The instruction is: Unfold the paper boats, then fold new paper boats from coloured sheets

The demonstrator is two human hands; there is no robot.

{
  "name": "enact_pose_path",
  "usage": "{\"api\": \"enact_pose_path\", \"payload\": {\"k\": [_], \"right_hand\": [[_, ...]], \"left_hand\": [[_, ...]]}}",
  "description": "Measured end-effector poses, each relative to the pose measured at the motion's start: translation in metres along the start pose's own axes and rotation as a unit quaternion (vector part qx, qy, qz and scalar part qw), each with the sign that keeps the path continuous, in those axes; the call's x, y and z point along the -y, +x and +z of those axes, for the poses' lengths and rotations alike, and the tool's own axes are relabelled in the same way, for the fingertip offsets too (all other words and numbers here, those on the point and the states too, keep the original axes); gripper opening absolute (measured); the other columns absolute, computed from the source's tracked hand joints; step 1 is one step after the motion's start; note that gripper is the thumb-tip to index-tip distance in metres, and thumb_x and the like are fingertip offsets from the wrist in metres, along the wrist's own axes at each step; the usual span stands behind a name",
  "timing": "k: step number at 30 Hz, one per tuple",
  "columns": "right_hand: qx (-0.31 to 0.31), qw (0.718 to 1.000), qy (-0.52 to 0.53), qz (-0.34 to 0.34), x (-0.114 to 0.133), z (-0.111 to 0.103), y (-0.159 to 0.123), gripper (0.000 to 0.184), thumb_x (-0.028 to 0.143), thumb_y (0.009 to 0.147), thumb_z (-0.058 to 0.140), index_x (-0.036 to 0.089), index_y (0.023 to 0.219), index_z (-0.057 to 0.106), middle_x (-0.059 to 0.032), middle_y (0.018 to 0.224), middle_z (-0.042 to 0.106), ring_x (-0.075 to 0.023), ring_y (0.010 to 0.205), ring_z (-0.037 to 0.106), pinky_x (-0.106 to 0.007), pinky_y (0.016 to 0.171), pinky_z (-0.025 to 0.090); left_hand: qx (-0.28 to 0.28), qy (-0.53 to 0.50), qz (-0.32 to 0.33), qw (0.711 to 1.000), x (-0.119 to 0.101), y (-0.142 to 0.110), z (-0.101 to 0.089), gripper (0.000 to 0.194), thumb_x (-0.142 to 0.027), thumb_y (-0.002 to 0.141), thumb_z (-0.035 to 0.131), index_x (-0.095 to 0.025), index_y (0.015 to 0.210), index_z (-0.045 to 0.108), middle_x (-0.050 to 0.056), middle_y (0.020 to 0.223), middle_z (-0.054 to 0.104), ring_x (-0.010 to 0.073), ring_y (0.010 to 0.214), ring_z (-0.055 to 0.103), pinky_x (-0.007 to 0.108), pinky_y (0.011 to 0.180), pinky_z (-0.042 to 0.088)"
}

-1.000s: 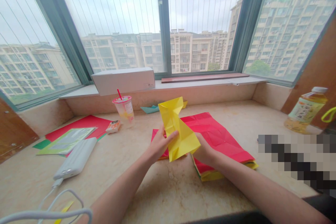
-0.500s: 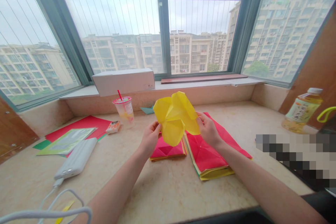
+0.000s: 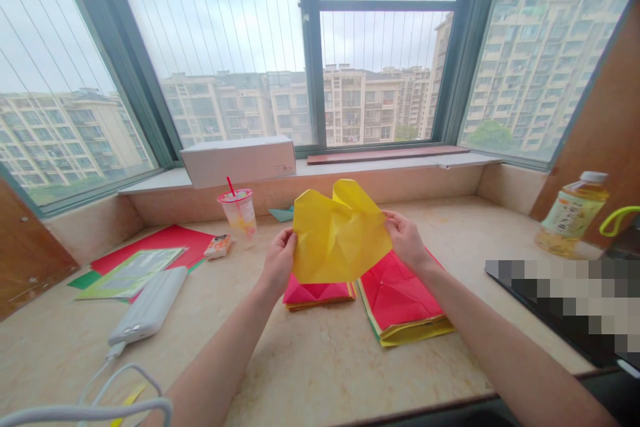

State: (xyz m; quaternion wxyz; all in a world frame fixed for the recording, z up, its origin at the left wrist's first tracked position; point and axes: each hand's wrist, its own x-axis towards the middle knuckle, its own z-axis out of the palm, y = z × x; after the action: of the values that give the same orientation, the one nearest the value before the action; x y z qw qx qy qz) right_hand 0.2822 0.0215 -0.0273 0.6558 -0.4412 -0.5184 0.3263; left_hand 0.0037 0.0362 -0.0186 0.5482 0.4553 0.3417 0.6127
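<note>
A creased sheet of yellow paper point(image 3: 340, 240) is held up above the counter, spread between both hands, its top edge bent into two rounded lobes. My left hand point(image 3: 279, 260) pinches its left edge between thumb and fingers. At the right edge, my right hand point(image 3: 406, 239) grips it the same way. Below and behind the sheet lies a small stack of folded paper point(image 3: 320, 293), red on top with yellow layers under it. To the right, partly hidden by my right forearm, rests a larger stack of creased paper point(image 3: 405, 300) with red, yellow and green layers.
On the left are a white power bank point(image 3: 149, 307) with a cable, a paper packet point(image 3: 133, 273), red sheets point(image 3: 170, 240), a small orange box point(image 3: 218, 247) and a drink cup point(image 3: 237, 213). A bottle point(image 3: 573, 217) and a dark-edged, pixelated object point(image 3: 520, 290) stand right.
The yellow paper has opened out from a folded, petal-like shape into a wider, flatter sheet. My hands have moved slightly apart, both still holding its edges.
</note>
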Motion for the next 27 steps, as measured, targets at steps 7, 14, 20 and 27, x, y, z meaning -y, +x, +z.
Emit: {"api": "enact_pose_path", "payload": {"k": [7, 14, 20, 27], "right_hand": [[0.001, 0.996, 0.067, 0.056, 0.009, 0.001, -0.001, 0.034, 0.038, 0.076, 0.068, 0.02, 0.105, 0.066, -0.0068, 0.097, 0.076, -0.0226, 0.087, 0.071, -0.034, 0.076, 0.056], [0.174, 0.978, 0.056, 0.097, 0.008, 0.011, -0.018, 0.04, 0.045, 0.078, 0.07, 0.021, 0.109, 0.065, -0.0064, 0.094, 0.076, -0.0237, 0.085, 0.072, -0.035, 0.073, 0.058], [0.233, 0.968, 0.063, 0.075, 0.012, 0.021, -0.027, 0.036, 0.051, 0.085, 0.062, 0.023, 0.108, 0.068, -0.0064, 0.101, 0.076, -0.0262, 0.096, 0.071, -0.038, 0.081, 0.057], [0.161, 0.977, 0.07, 0.121, 0.027, 0.015, -0.026, 0.048, 0.061, 0.085, 0.056, 0.02, 0.108, 0.066, -0.0101, 0.103, 0.075, -0.0275, 0.089, 0.072, -0.035, 0.069, 0.057]], "left_hand": [[0.021, -0.059, -0.03, 0.998, -0.007, -0.007, 0.009, 0.04, -0.036, 0.067, 0.081, -0.019, 0.098, 0.062, 0.003, 0.084, 0.074, 0.0224, 0.085, 0.071, 0.031, 0.073, 0.056], [0.096, -0.067, -0.039, 0.992, -0.019, -0.022, 0.017, 0.036, -0.032, 0.071, 0.079, -0.02, 0.098, 0.06, 0.001, 0.086, 0.073, 0.0161, 0.073, 0.071, 0.024, 0.066, 0.055], [0.13, 0.028, -0.051, 0.99, -0.015, -0.025, 0.018, 0.034, -0.043, 0.075, 0.074, -0.02, 0.097, 0.061, 0.003, 0.086, 0.073, 0.0167, 0.071, 0.07, 0.023, 0.064, 0.053], [0.162, 0.064, -0.112, 0.978, -0.011, -0.03, 0.02, 0.031, -0.042, 0.076, 0.073, -0.022, 0.097, 0.061, 0.003, 0.085, 0.075, 0.0198, 0.069, 0.07, 0.027, 0.059, 0.053]]}}
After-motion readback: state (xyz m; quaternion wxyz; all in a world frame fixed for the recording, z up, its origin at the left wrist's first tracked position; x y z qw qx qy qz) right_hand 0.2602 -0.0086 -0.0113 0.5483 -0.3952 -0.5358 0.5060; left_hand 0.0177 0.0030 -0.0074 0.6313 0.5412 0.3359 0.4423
